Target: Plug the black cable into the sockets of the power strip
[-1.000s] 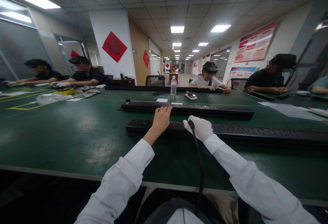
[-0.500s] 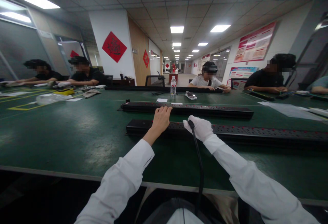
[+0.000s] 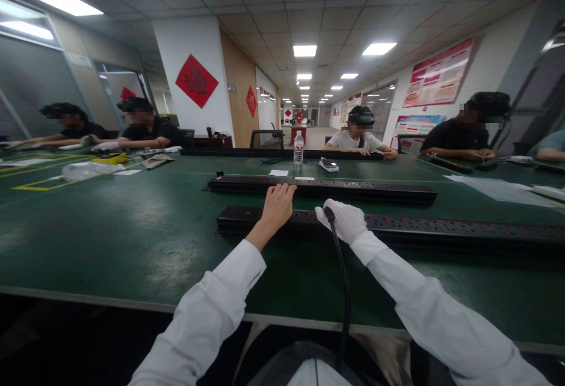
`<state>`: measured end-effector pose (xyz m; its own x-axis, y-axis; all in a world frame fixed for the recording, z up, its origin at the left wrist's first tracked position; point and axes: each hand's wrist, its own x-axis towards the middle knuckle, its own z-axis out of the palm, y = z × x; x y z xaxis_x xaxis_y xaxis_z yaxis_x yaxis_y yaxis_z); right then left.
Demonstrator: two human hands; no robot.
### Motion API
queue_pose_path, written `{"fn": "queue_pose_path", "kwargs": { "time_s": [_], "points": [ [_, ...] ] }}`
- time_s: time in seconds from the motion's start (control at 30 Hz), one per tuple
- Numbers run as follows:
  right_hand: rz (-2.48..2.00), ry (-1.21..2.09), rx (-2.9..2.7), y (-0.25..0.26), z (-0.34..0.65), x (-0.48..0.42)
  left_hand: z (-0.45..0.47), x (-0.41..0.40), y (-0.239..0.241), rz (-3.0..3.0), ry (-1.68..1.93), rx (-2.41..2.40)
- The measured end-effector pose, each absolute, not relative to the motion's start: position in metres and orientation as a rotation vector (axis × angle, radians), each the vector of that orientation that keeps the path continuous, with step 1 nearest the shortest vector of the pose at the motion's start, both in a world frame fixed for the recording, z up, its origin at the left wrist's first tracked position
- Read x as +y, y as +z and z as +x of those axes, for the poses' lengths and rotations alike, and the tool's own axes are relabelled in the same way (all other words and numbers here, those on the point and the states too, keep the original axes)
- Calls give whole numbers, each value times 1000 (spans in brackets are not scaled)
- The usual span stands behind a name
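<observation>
A long black power strip (image 3: 410, 226) with rows of sockets and red dots lies crosswise in front of me. My bare left hand (image 3: 278, 205) is curled over its left part, the fingers bent and the fingertips hidden on the far side. In a white dotted glove, my right hand (image 3: 346, 221) is closed around the plug end of a black power cord (image 3: 343, 280), just over the same strip. The cord hangs down toward my lap. Whether the plug sits in a socket is hidden by the glove. Behind lies a second black power strip (image 3: 375, 190).
A water bottle (image 3: 299, 147), a white device (image 3: 329, 165) and paper slips (image 3: 279, 173) stand or lie farther back on the green table (image 3: 132, 239). Plastic sheets (image 3: 498, 190) are at right, a clear bag (image 3: 90, 170) at left. Several people sit around the table.
Both my hands, the cord and the strips stay where they were. At the far left, a co-worker's hands have shifted slightly.
</observation>
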<state>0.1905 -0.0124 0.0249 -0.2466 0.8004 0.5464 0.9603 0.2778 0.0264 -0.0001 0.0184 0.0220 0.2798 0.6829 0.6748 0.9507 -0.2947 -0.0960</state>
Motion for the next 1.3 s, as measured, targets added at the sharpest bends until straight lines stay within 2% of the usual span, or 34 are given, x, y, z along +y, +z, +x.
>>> {"fn": "queue_pose_path", "kwargs": {
  "time_s": [1.3],
  "points": [
    [-1591,-511,-2128,25,191,-12,1,15,25,-2079,-702,-1483]
  ]
}}
